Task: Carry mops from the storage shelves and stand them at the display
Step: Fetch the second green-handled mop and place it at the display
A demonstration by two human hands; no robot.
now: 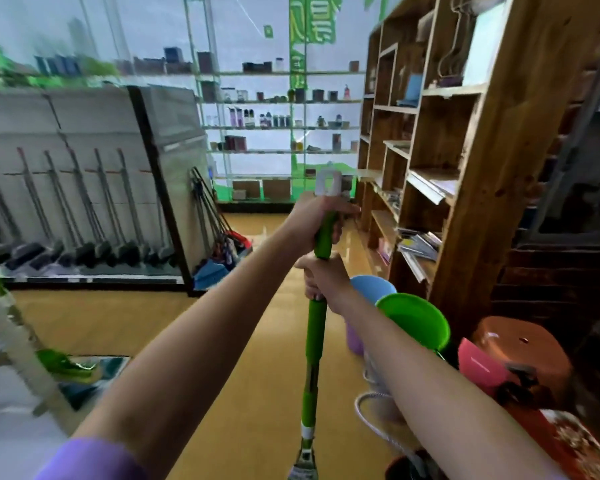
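Head view: both hands are clamped on one mop, a long pole with green plastic grip sections and a bare metal shaft [315,327], held nearly upright in front of the person. The left hand [321,216] wraps the upper green section just below the white loop-shaped hanging cap [328,183]. The right hand [321,280] closes around the pole directly beneath it; the two hands are near each other but not touching. The mop head [305,467] sits at the bottom edge of the view and is mostly cut off, so contact with the yellow floor [250,341] cannot be told.

To the right of the pole stand a round green plastic basin [416,323] and a pale blue bucket [373,287], both near the right forearm. Beyond them rises a tall brown wooden shelf unit [465,150]. To the left, well apart, a grey slatted display wall [84,133] carries a row of dark-headed mops [84,216] standing side by side.

Judgement: the step in hand is the carry toward that display. Keep the pole vertical, keep both grips firm, and lift the mop head clear of the basin and bucket. Steer left, away from the wooden shelf edges, and set the head down in line with the row.
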